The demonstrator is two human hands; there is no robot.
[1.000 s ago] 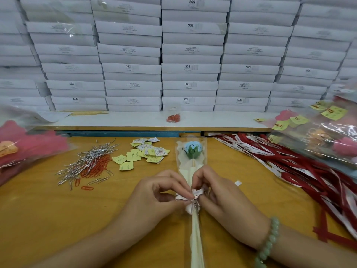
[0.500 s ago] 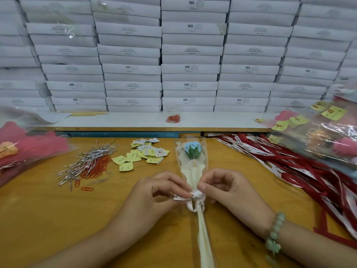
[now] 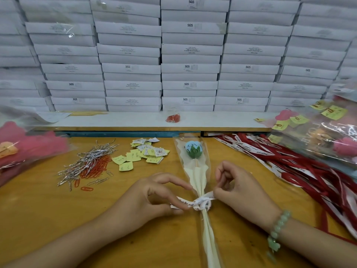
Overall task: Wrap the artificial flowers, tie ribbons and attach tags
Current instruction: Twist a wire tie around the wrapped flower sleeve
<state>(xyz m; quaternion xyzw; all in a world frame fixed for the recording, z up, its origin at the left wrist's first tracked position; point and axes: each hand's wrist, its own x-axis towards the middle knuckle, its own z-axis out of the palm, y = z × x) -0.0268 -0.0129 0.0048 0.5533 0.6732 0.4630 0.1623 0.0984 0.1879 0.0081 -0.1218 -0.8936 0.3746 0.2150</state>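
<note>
Scene: A person works at a yellow bench [image 3: 48,219] in front of a wall of stacked white boxes [image 3: 191,68].
Flower: A blue artificial flower [image 3: 193,150] lies flat at mid-bench, head away from the person, already in its clear-and-cream sleeve [image 3: 199,176].
Step in hand: Tying the bow. A printed white ribbon [image 3: 202,201] is knotted round the narrow neck of the sleeve, between the two hands.
Left hand: The left hand [image 3: 152,196] is curled, thumb and fingers pinching the ribbon's left tail.
Right hand: The right hand [image 3: 239,188], a green bead bracelet [image 3: 278,229] on its wrist, is curled with its fingertips pinching the right tail, just beside the knot.
Supplies: Yellow and white tags [image 3: 148,152] lie to the left of the flower head, with a heap of silver and orange clips [image 3: 96,165] beyond them. Red and white ribbons [image 3: 301,167] are piled to the right.
Progress: Wrapping looks done and the ribbon nearly so. No tag is on this stem yet.
Next move: Likely an even outward pull on both tails to snug the knot without creasing the sleeve, then a reach left for a tag and a clip.
</note>
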